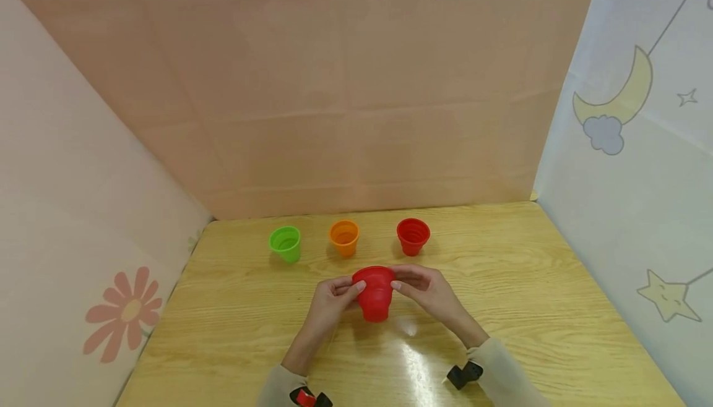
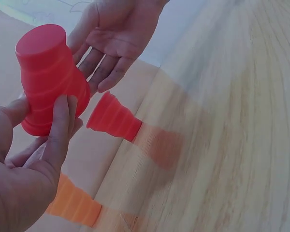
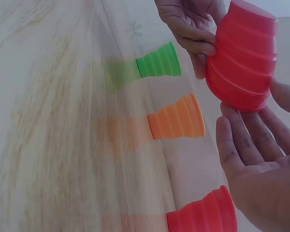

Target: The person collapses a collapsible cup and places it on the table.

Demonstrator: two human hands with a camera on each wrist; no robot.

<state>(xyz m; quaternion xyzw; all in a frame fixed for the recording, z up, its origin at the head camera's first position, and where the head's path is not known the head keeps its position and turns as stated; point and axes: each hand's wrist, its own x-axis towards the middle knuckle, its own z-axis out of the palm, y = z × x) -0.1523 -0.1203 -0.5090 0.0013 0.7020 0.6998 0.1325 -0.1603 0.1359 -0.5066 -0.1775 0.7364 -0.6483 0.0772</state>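
Note:
Between both hands is a red ribbed cup (image 1: 375, 295), held up above the table with its wide rim on top in the head view. My left hand (image 1: 327, 305) grips its left side, thumb on the near face and fingers behind. At the right side of the rim, my right hand (image 1: 431, 295) pinches with its thumb in front; its other fingers reach out behind the cup, fairly straight in the left wrist view. The cup's wall bulges unevenly, as the right wrist view shows on the held cup (image 3: 244, 58). What lies inside it is hidden.
Behind the hands stand three smaller ribbed cups in a row: green (image 1: 286, 244), orange (image 1: 344, 238) and a second red cup (image 1: 413, 237). The wooden table (image 1: 234, 333) meets a pinkish back wall (image 1: 345, 116) and decorated side walls.

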